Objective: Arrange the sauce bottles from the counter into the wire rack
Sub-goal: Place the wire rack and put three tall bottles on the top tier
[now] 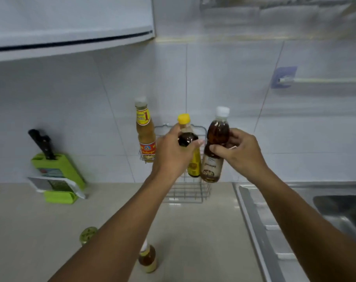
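A wire rack [186, 192] hangs on the tiled wall above the counter. A tall bottle of pale sauce with a red and yellow label [145, 137] stands in its upper left part. My left hand [173, 153] grips a dark bottle with a yellow cap [186, 137] in front of the rack's top tier. My right hand [237, 153] holds a brown bottle with a white cap [215, 143] just to its right, clear of the rack. Two more items stay on the counter: a small amber bottle [147, 259] and a green-lidded jar [88, 235], both partly hidden by my left arm.
A green knife block [57, 169] with a black-handled knife stands at the left by the wall. A steel sink [335, 206] with a drainboard lies at the right. A white cabinet [71, 23] hangs overhead, and a towel rail [315, 80] is fixed on the wall.
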Motion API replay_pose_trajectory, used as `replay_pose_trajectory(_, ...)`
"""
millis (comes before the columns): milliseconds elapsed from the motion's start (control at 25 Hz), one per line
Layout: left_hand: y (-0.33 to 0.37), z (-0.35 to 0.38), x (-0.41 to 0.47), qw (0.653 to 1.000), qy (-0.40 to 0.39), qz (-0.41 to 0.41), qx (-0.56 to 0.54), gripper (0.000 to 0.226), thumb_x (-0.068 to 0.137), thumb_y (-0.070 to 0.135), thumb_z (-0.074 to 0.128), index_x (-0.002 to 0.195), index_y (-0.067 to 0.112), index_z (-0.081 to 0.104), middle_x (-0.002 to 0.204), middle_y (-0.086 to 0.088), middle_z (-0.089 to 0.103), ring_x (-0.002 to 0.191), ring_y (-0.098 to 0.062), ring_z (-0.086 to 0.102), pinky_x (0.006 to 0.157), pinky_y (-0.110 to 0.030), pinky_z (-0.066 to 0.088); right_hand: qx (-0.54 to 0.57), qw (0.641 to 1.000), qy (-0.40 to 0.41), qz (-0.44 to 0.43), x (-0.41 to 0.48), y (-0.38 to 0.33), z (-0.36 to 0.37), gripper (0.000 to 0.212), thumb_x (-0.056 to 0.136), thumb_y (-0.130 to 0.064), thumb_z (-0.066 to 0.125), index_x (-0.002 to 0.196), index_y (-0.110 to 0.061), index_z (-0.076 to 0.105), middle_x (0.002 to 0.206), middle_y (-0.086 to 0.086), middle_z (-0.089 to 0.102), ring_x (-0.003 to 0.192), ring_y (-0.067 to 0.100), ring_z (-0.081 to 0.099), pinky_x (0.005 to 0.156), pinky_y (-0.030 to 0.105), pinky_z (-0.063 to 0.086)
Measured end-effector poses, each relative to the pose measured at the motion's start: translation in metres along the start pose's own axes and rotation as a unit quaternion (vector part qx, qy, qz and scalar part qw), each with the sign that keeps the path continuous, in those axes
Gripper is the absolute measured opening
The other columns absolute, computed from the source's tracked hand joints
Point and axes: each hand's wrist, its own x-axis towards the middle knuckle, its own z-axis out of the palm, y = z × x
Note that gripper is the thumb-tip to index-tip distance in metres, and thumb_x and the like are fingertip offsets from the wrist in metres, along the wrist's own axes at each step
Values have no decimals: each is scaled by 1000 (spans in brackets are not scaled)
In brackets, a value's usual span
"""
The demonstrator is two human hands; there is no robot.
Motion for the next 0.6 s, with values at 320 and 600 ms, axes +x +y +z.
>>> replay_pose_trajectory(320,0,-33,57,989,106,54,93,56,76,47,81,121,24,59,102,4,72,93,-19,67,82,-41,61,-14,996,7,-84,69,-34,37,47,76,-19,84,120,-15,69,100,-3,77,93,7,73,80,23,59)
replay_pose_trajectory(600,-27,-11,64,975,91,41,198,62,78,48,79,125,15,56,98,-5,73,91,-26,68,79,-36,57,-32,995,-61,-79,86,4,66,49,74,-11,85,120,-13,70,104,-3,77,99,8,73,77,12,55)
